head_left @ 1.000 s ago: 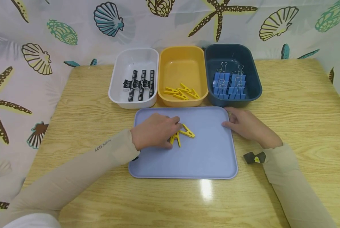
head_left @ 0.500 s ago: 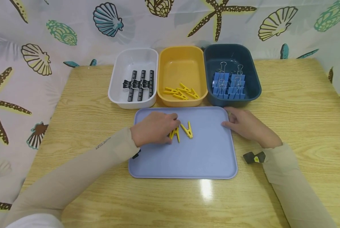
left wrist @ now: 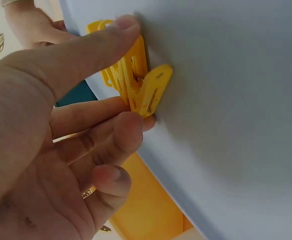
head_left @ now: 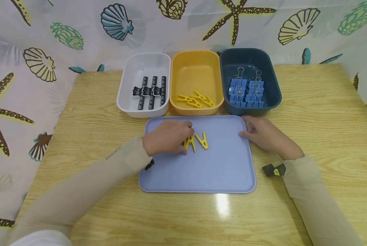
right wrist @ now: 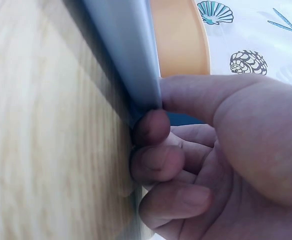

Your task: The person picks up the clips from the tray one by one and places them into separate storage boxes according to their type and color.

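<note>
My left hand [head_left: 170, 137] is over the left half of the lavender tray [head_left: 220, 171]. Its thumb and fingertips pinch a yellow clothespin [left wrist: 136, 62], partly covered by the hand in the head view. Right beside those fingers, another yellow clothespin [head_left: 202, 140] lies on the tray with its legs pointing away from me. At the tray's far right corner, my right hand [head_left: 264, 134] grips the rim. In the right wrist view its thumb lies on the tray edge [right wrist: 131, 50], with a curled finger against the underside.
Behind the tray, three bins stand side by side. The white bin [head_left: 131, 107] has three black-and-white clips [head_left: 154, 91], the yellow bin [head_left: 198, 73] several yellow clothespins [head_left: 195, 99], and the dark blue bin [head_left: 273, 99] several blue binder clips [head_left: 246, 92]. A patterned curtain [head_left: 183, 30] hangs behind.
The clothespin right of my left hand has turned so its legs point away, and shifted slightly. The clothespin at my left fingers moved a little away from me. My right hand stayed on the tray.
</note>
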`<state>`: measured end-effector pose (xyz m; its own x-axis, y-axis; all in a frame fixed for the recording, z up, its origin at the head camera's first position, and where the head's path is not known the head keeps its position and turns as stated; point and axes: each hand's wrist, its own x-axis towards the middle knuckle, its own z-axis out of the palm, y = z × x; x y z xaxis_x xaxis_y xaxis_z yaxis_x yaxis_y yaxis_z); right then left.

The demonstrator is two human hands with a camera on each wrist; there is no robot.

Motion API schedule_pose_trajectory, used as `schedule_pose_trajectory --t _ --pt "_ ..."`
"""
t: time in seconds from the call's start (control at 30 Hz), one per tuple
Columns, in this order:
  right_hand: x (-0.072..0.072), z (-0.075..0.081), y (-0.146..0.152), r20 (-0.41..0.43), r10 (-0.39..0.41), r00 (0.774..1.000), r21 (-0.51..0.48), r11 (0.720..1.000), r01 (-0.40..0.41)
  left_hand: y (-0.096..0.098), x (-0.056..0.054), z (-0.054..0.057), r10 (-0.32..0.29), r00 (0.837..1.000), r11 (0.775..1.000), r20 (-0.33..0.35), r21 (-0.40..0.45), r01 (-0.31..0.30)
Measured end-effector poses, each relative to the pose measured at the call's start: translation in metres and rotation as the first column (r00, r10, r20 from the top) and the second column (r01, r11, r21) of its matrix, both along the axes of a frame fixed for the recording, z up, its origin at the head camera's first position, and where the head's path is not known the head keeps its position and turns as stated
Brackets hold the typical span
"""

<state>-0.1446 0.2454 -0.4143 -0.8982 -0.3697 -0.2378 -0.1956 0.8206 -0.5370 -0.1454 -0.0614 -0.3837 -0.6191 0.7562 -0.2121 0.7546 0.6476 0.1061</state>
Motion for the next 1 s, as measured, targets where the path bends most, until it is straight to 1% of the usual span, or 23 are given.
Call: schedule_pose_trajectory --t 0.13,0.37,0.6,0.8,1.0 --pt "0.0001 0.0001 0.0003 0.007 -0.003 1.0 0.0 1.0 0.003 0.0006 -0.0004 -0.0003 0.016 1.0 1.0 0.017 0.004 -0.016" --pt "0.0 0.0003 0.0005 0.016 -0.002 1.0 -0.003 1.0 0.002 0.0015 -0.0006 0.0 0.04 0.999 0.999 0.025 0.006 -0.04" --pt "-0.0006 0.0006 0.0004 0.017 -0.001 1.0 -0.01 1.0 0.001 0.0012 0.0019 -0.002 0.053 0.999 0.999 -0.006 -0.001 -0.053" --pt "-0.0009 -0.0004 0.0002 0.006 -0.002 1.0 -0.008 1.0 0.002 0.0002 0.0022 -0.0015 0.076 0.997 0.997 0.0 -0.011 -0.076" --pt "-0.0003 -0.0002 0.0004 0.012 -0.008 1.0 -0.006 1.0 0.008 -0.0006 0.0003 0.0003 0.061 0.998 0.998 -0.023 -0.019 -0.062"
